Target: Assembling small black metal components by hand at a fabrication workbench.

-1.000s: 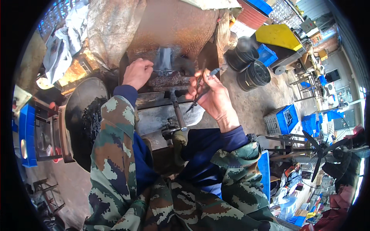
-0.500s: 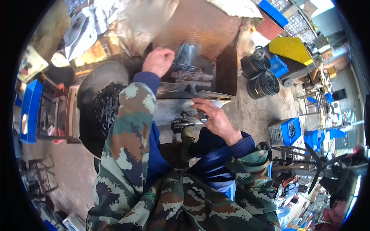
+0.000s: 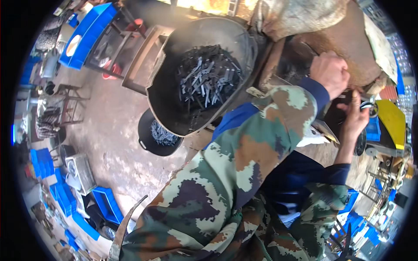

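Note:
My left hand [image 3: 329, 73] is closed in a fist in front of a rusty brown sheet [image 3: 337, 41]; whatever it holds is hidden. Just below and to the right, my right hand [image 3: 355, 116] has its fingers curled round a small dark tool with a shiny metal end [image 3: 366, 105], most of which the hand covers. Both hands are over a dark metal box that my left sleeve partly hides. To the left stands a large dark basin [image 3: 164, 93]. Thin dark metal strips [image 3: 207, 80] lie heaped inside it.
Below the basin, a black bucket [image 3: 157, 150] on the floor holds small grey pieces. A dirty cloth [image 3: 300, 19] hangs at the top. A yellow-topped machine [image 3: 391, 124] stands at the right. Blue crates [image 3: 107, 205] sit at lower left, and a long blue tray [image 3: 89, 37] at upper left.
My view has swung left, so the basin now sits near the middle and the bucket shows. My hands have come closer together; the left one stays closed, the right still grips the tool.

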`<state>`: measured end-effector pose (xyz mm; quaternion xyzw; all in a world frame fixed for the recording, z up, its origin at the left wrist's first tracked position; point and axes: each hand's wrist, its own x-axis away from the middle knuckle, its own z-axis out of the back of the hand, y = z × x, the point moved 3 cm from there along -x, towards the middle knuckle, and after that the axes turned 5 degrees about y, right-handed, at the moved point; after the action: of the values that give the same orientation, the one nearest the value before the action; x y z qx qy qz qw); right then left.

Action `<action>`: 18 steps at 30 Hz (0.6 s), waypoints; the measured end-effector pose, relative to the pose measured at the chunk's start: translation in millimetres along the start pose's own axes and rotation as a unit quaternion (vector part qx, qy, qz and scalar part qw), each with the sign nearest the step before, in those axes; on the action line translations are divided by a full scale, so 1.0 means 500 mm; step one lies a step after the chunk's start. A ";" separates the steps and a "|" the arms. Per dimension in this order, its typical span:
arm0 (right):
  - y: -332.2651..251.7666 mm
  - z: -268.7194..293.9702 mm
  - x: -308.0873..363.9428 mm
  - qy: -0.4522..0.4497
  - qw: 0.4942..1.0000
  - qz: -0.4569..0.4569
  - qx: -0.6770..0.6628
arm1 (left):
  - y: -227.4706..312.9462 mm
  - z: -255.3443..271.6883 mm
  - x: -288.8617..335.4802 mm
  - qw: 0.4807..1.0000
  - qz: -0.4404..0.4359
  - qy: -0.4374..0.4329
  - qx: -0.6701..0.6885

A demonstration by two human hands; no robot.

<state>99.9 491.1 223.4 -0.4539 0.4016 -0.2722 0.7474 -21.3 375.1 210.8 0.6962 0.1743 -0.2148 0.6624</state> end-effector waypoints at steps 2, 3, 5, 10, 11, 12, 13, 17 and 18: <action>0.026 -0.010 -0.078 0.012 1.000 -0.008 0.008 | 0.009 0.008 -0.003 1.000 0.027 0.001 0.002; 0.036 -0.018 -0.111 0.004 1.000 0.022 -0.009 | 0.005 0.000 -0.002 0.999 0.036 -0.001 0.011; 0.017 -0.063 -0.143 0.021 0.992 0.105 -0.069 | 0.006 -0.006 -0.003 0.999 0.035 0.016 0.010; 0.130 -0.049 -0.307 0.010 0.994 0.045 0.096 | 0.003 -0.049 0.010 0.997 0.072 0.015 0.028; 0.148 -0.042 -0.338 0.008 0.988 0.075 0.133 | 0.004 -0.055 0.011 0.997 0.074 0.015 0.024; 0.171 -0.033 -0.372 -0.014 0.996 0.039 0.076 | 0.006 -0.064 0.014 0.996 0.078 0.007 0.032; 0.149 -0.053 -0.353 -0.018 0.997 0.033 0.075 | 0.001 -0.066 0.017 0.996 0.083 -0.001 0.035; 0.072 -0.079 -0.306 0.057 0.957 0.006 0.283 | -0.009 -0.078 0.026 0.995 0.092 -0.013 0.032; 0.078 -0.085 -0.304 0.049 0.973 -0.006 0.224 | -0.012 -0.078 0.027 0.995 0.095 -0.013 0.029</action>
<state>-14.8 606.2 230.8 -0.2639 0.3636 -0.3815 0.8078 -10.5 414.1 199.7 0.7255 0.0925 -0.1655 0.6616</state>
